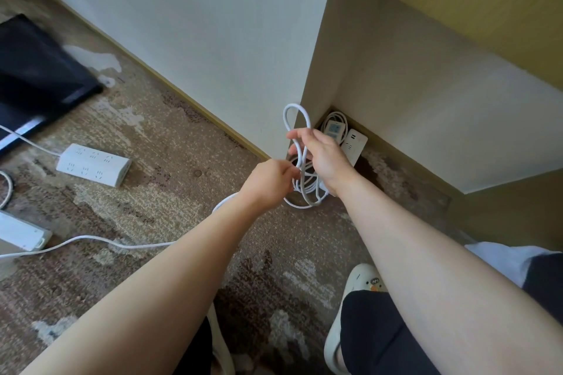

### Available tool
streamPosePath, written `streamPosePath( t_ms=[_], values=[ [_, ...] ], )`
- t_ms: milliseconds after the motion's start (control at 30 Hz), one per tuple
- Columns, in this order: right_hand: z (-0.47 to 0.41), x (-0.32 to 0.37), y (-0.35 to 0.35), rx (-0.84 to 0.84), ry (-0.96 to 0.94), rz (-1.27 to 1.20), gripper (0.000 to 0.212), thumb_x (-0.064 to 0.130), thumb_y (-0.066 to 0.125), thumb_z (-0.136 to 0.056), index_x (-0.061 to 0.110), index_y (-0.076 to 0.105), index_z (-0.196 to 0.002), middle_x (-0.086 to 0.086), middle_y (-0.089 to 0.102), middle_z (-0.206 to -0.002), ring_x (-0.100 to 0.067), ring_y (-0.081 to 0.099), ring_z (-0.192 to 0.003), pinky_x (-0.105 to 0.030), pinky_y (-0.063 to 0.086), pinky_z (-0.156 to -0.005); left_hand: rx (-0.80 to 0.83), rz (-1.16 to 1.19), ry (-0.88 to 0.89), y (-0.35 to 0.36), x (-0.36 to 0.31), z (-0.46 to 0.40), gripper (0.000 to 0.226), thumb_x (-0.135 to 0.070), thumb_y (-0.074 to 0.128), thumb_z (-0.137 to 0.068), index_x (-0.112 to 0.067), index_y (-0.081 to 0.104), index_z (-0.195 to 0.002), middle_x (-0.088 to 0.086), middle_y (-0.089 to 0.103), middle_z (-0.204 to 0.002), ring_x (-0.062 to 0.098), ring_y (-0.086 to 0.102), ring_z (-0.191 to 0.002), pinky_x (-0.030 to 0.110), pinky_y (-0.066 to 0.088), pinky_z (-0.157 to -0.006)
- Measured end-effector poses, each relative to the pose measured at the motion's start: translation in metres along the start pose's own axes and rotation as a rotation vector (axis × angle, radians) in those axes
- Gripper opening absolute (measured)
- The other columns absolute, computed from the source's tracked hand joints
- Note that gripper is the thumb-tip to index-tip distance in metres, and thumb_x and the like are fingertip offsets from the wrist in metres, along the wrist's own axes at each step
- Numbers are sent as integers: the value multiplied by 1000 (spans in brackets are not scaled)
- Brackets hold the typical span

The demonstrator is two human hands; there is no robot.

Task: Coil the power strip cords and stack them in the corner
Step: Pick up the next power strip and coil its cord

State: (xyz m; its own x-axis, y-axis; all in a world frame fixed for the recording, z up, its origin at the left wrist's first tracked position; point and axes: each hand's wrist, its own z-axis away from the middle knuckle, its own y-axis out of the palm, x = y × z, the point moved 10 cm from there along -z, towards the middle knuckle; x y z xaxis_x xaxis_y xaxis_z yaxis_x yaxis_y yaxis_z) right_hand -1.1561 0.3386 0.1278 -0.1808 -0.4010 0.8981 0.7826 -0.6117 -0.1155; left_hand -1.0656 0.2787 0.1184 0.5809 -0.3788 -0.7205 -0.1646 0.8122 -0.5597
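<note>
Both forearms reach forward and down toward the corner, the right hand (324, 158) raised with its back to the camera, its grip curled round several loops of the white cord (300, 143) that stand up above the fingers and hang below. The left hand (269, 181) pinches the same cord just beside it, seemingly between thumb and fingertips. Two coiled power strips (344, 138) lie in the corner behind; another power strip (93, 164) rests apart on the carpet (170, 179).

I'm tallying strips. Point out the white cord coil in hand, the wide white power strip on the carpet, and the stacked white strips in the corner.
white cord coil (306, 189), head view, lower loops
wide white power strip (93, 164), head view, top face
stacked white strips (355, 143), head view, upper strip's face
</note>
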Motion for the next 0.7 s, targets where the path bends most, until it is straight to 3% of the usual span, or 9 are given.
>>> streamPosePath(
  t_ms=[67,167,267,400,533,633,700],
  values=[
    [-1,1,-2,-11,-22,-8,33,37,38,-107,25,69,-109,-5,60,-87,-25,64,-87,-52,55,-87,41,-37,12,0,10,4,30,-30,43,-99,-21,66,-82,1,68,-76,16,59,-67,31,44,-62],
    [-2,1,-1,9,-29,-108,28,41,41,-105,40,68,-110,-4,56,-84,-26,70,-74,-62,52,-88,113,-105,24,-7,37,15,32,-40,42,-100,-23,68,-94,-3,61,-74,12,55,-66,31,43,-62],
    [-2,-3,1,-4,-11,-213,24,45,45,-104,49,66,-114,-4,59,-82,-21,65,-63,-54,53,-81,140,-158,-22,-20,72,25,29,-40,41,-101,-27,67,-104,-2,58,-73,17,55,-68,34,46,-66],
    [-3,-9,10,-50,11,-317,30,48,39,-105,42,62,-121,0,70,-77,-15,56,-56,-36,46,-66,125,-205,-32,-19,75,29,27,-40,44,-100,-27,68,-100,-4,57,-69,14,51,-61,31,41,-59],
    [0,-20,14,-54,69,-184,53,46,25,-108,14,59,-134,3,53,-55,-13,53,-53,-30,48,-65,83,-194,29,5,44,25,27,-37,48,-99,-20,68,-91,-9,54,-65,9,49,-60,29,36,-55],
    [1,-21,4,-85,66,-191,55,44,27,-109,6,66,-106,4,33,-53,-10,38,-43,-30,48,-54,69,-116,-23,13,46,24,26,-34,50,-98,-20,67,-84,-8,51,-59,9,46,-53,28,33,-50],
    [-1,-19,-4,-127,54,-157,53,45,30,-108,9,66,-92,4,30,-54,-8,29,-41,-25,39,-44,80,-72,-21,12,48,23,26,-35,50,-98,-24,66,-79,-9,51,-59,8,45,-51,27,32,-48]
  ],
)
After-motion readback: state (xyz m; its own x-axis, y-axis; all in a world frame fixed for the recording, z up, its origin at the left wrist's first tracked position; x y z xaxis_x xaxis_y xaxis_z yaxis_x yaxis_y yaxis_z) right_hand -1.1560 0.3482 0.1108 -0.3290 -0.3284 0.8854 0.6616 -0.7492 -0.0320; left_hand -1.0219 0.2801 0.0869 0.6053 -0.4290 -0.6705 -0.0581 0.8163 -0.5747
